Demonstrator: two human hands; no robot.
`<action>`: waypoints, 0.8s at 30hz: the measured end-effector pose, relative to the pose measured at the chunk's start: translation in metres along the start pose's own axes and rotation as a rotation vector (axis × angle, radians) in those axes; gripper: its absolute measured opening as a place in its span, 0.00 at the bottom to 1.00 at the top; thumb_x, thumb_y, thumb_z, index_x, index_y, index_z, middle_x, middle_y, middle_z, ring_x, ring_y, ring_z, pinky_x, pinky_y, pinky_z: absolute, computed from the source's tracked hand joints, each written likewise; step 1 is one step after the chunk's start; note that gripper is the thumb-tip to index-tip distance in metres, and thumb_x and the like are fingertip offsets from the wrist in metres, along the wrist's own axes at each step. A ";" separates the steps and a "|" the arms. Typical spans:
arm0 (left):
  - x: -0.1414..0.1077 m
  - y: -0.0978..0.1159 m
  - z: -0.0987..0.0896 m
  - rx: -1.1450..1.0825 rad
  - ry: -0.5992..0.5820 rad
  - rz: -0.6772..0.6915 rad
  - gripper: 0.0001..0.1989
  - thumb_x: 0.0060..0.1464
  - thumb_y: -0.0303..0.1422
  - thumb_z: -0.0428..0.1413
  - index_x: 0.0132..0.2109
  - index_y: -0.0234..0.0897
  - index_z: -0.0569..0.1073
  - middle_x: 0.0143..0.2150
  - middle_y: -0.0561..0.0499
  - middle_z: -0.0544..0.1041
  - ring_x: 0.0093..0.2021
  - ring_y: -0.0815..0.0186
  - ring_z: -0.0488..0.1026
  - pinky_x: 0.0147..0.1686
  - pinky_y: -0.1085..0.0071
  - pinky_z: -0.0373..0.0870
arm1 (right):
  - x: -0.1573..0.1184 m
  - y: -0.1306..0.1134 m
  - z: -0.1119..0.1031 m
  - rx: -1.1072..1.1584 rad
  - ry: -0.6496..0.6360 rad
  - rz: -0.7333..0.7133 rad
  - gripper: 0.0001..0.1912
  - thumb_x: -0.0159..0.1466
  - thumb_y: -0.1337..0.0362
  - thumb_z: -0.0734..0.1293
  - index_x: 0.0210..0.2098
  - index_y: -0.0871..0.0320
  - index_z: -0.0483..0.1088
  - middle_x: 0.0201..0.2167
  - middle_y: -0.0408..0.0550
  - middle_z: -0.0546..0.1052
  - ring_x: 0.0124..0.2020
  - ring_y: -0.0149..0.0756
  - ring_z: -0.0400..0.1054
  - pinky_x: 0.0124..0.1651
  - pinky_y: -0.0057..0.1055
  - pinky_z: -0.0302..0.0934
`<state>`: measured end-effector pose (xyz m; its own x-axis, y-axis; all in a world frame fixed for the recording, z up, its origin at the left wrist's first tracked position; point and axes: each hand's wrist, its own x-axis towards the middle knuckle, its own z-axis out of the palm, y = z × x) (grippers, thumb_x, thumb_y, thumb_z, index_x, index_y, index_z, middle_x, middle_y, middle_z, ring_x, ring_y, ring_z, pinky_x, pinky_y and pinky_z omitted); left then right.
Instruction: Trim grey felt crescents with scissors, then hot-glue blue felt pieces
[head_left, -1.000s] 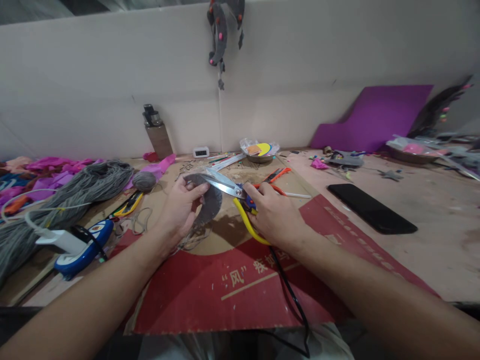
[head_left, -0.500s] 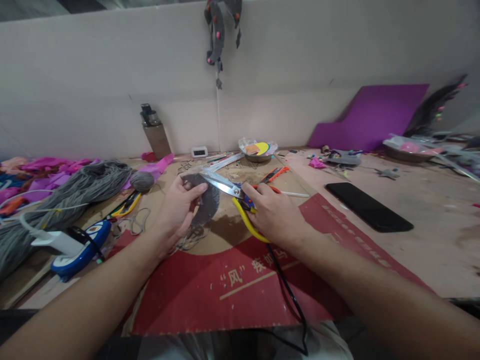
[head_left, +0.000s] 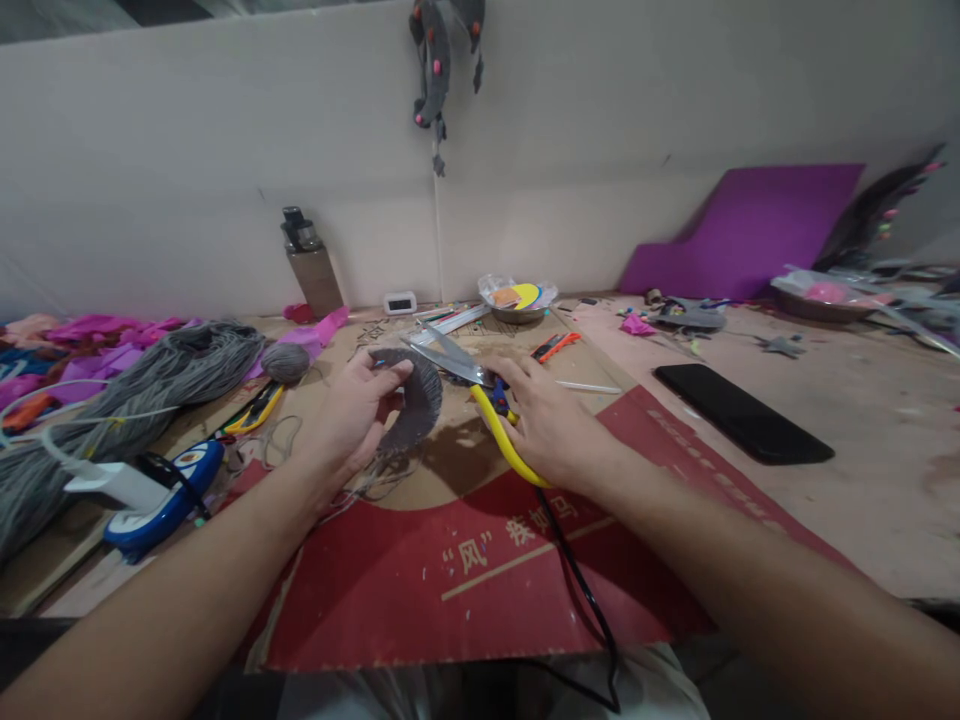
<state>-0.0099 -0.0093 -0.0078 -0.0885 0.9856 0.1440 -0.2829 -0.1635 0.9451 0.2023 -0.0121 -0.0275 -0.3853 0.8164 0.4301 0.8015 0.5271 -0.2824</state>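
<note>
Between the thumb and fingers of my left hand [head_left: 365, 405] is a dark grey curved piece [head_left: 420, 402], crescent-like, with a fringed outer edge. My right hand [head_left: 547, 415] is wrapped round the yellow handles of a pair of scissors [head_left: 466, 368]. The blades are parted and point left, just above and beside the grey piece's upper right edge. Under both hands lies a red and brown cardboard sheet [head_left: 360, 600]. Loose grey threads [head_left: 386, 475] lie on it below the grey piece.
Grey yarn [head_left: 187, 370], a yellow cutter [head_left: 255, 410] and a blue power strip [head_left: 165, 500] lie at left. A black phone [head_left: 739, 410] lies at right. Behind are a bowl [head_left: 517, 312], an orange-red cutter [head_left: 556, 346] and a purple sheet [head_left: 742, 235].
The scissors have opened wider and drawn back from the grey piece, slightly right and down. The grey piece is now less covered by the blades.
</note>
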 end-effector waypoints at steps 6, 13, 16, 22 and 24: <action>0.003 -0.002 -0.002 0.060 -0.037 0.033 0.12 0.43 0.25 0.63 0.38 0.35 0.75 0.34 0.51 0.77 0.28 0.71 0.70 0.28 0.75 0.65 | -0.002 -0.001 0.001 -0.214 0.015 -0.012 0.23 0.66 0.57 0.60 0.59 0.55 0.63 0.45 0.56 0.69 0.43 0.45 0.67 0.43 0.36 0.59; 0.002 -0.004 -0.004 0.111 -0.072 0.003 0.12 0.43 0.25 0.62 0.38 0.36 0.77 0.34 0.51 0.77 0.29 0.70 0.70 0.25 0.76 0.62 | 0.000 -0.002 -0.004 -0.325 0.015 -0.016 0.24 0.67 0.56 0.58 0.61 0.53 0.61 0.46 0.56 0.70 0.42 0.46 0.67 0.40 0.36 0.58; 0.001 -0.004 -0.004 0.153 -0.088 -0.009 0.10 0.43 0.26 0.62 0.37 0.35 0.77 0.33 0.50 0.77 0.28 0.71 0.69 0.24 0.76 0.61 | -0.001 -0.003 -0.005 -0.362 0.021 -0.027 0.24 0.67 0.56 0.59 0.61 0.53 0.61 0.46 0.56 0.71 0.41 0.46 0.67 0.38 0.35 0.57; 0.003 -0.005 -0.006 0.152 -0.131 -0.053 0.10 0.44 0.27 0.62 0.38 0.35 0.78 0.33 0.50 0.77 0.28 0.70 0.70 0.24 0.75 0.61 | -0.002 -0.003 -0.007 -0.375 0.021 -0.030 0.24 0.68 0.54 0.56 0.61 0.53 0.62 0.46 0.55 0.72 0.40 0.44 0.68 0.35 0.34 0.54; 0.004 -0.005 -0.007 0.147 -0.133 -0.065 0.10 0.44 0.27 0.62 0.37 0.35 0.78 0.33 0.49 0.77 0.28 0.70 0.69 0.24 0.75 0.61 | -0.002 -0.003 -0.006 -0.372 0.023 -0.034 0.24 0.69 0.53 0.56 0.61 0.53 0.62 0.46 0.55 0.73 0.39 0.44 0.69 0.34 0.33 0.54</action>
<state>-0.0156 -0.0049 -0.0144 0.0547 0.9925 0.1093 -0.1406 -0.1007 0.9849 0.2036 -0.0164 -0.0220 -0.4071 0.7922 0.4546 0.9016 0.4283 0.0611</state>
